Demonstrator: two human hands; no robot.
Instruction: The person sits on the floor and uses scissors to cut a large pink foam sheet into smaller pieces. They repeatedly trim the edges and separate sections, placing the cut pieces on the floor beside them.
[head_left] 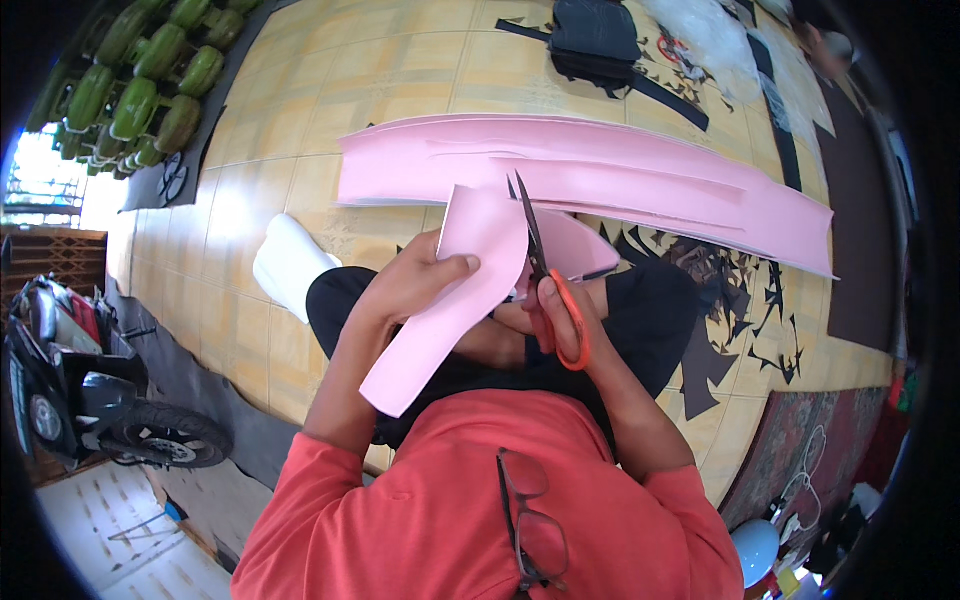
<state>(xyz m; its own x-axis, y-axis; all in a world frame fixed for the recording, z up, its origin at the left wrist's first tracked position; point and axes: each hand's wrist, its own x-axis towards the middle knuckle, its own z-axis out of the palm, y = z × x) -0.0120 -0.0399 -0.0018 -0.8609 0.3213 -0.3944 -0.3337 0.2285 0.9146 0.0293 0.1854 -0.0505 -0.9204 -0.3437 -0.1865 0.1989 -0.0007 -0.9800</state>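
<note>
My left hand [415,283] grips a strip of pink sheet material [455,290], thumb on top and fingers underneath. The strip slants across my lap, with one edge curved. In my right hand [578,310] are scissors [533,235] with red-orange handles and dark blades. The blades point away from me and stand slightly apart, right beside the strip's curved edge; whether they touch it I cannot tell. Another pink piece [570,245] lies behind the scissors, partly hidden. Beyond my hands, long pink sheets [620,180] lie stacked on the floor.
Dark offcuts [715,275] litter the tiled floor [300,110] on the right. A black bag [595,40] and clear plastic [715,45] lie at the far side. Green gas cylinders [135,105] stand far left, a motorcycle [100,400] near left. A patterned rug [800,440] is at right.
</note>
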